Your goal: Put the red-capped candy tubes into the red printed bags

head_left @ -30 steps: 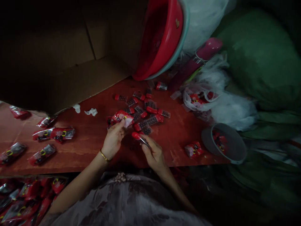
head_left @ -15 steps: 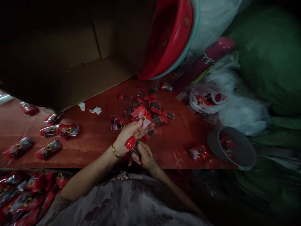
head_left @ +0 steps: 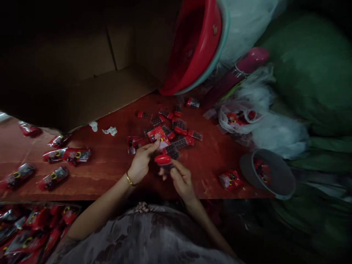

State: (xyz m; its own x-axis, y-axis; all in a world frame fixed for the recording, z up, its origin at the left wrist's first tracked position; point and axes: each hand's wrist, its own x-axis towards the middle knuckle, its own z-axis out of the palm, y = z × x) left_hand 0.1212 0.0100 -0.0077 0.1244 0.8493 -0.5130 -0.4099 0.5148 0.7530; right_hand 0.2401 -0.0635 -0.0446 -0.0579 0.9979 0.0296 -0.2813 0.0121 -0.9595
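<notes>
My left hand (head_left: 140, 163), with a gold bracelet at the wrist, pinches a red printed packet (head_left: 158, 135) between thumb and fingers. Close by on the right, my right hand (head_left: 181, 179) grips a small container with a red cap (head_left: 162, 159) and a dark, see-through body. The cap points up and to the left, just below the packet. Beyond both hands, several similar red-capped containers (head_left: 180, 130) lie loosely piled on the red table (head_left: 110, 176). A flat red packet (head_left: 134, 144) rests left of the pile.
A cardboard box (head_left: 121, 86) stands at the back left. Red basin (head_left: 209, 47), pink bottle (head_left: 251, 60) and plastic bags (head_left: 280, 135) are at the back right. A grey bowl (head_left: 247, 165) sits right. Wrapped packs (head_left: 78, 154) lie left, with more heaped at lower left (head_left: 35, 227).
My right hand has moved the capped container up and right, away from my left palm. My left hand has turned and now pinches the packet, with its palm no longer showing.
</notes>
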